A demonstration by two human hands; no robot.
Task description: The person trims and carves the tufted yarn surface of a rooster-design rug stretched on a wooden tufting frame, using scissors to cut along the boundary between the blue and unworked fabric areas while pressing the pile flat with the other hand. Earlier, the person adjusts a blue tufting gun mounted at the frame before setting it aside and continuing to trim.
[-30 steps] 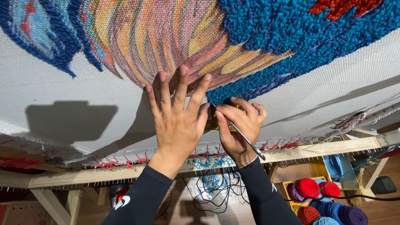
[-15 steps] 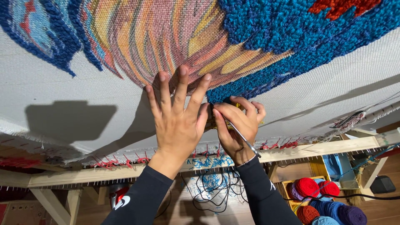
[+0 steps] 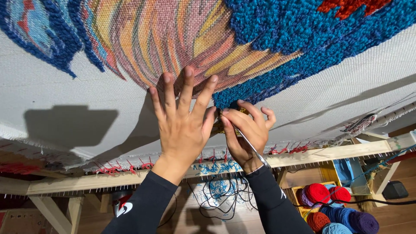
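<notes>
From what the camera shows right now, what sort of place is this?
Probably a rug-making workshop: a printed canvas stretched on a wooden frame, partly filled with blue yarn pile, and yarn balls stored in a box below.

**Stretched cloth on a wooden frame**

A pale woven cloth (image 3: 78,86) is stretched over a wooden frame (image 3: 338,151) whose bar runs just below the left hand (image 3: 184,125) and right hand (image 3: 245,130). Above the fingers the cloth carries blue tufted yarn (image 3: 303,30) and striped orange and pink colouring (image 3: 173,39). Below the wrists, the floor (image 3: 203,221) holds tangled blue yarn (image 3: 221,190); a box of yarn balls (image 3: 329,199) sits to the right.
</notes>
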